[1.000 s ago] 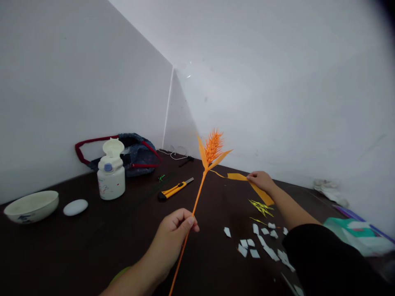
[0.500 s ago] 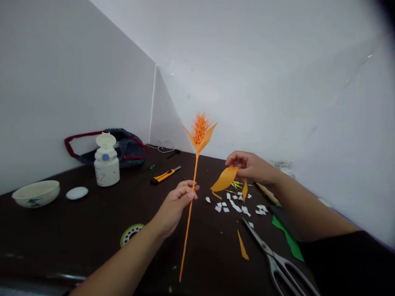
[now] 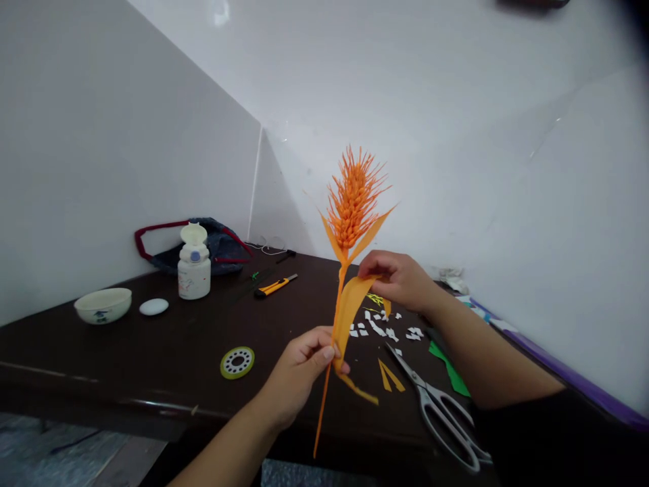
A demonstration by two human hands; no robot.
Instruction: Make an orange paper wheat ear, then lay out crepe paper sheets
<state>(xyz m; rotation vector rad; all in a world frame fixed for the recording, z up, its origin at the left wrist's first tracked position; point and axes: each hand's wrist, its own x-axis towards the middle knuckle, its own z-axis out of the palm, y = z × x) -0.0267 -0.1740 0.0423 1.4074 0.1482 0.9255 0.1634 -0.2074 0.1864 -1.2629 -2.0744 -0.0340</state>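
Observation:
My left hand (image 3: 309, 362) is closed in a pinch round the thin stem of an orange artificial wheat ear (image 3: 353, 203), which stands nearly upright with two pointed leaves below its bristly head. Between the fingers of my right hand (image 3: 398, 277) is the upper part of a long orange paper leaf (image 3: 349, 308). That leaf's lower end touches the stem at my left fingertips, and a narrow strip (image 3: 359, 390) trails from it. Scissors (image 3: 436, 402) lie partly open on the dark table (image 3: 177, 355), beside two thin orange paper slivers (image 3: 390, 375).
White paper bits (image 3: 378, 328) and green paper (image 3: 450, 368) lie right of the stem. A tape roll (image 3: 237, 363), a yellow utility knife (image 3: 275, 287), a white bottle (image 3: 194, 279), a bowl (image 3: 104, 308), a white oval object (image 3: 153, 307) and a denim bag (image 3: 223, 247) are on the left.
The wheat ear has come closer and higher in view. My right hand has brought the paper leaf leftward against the stem, where its lower end meets my left fingers.

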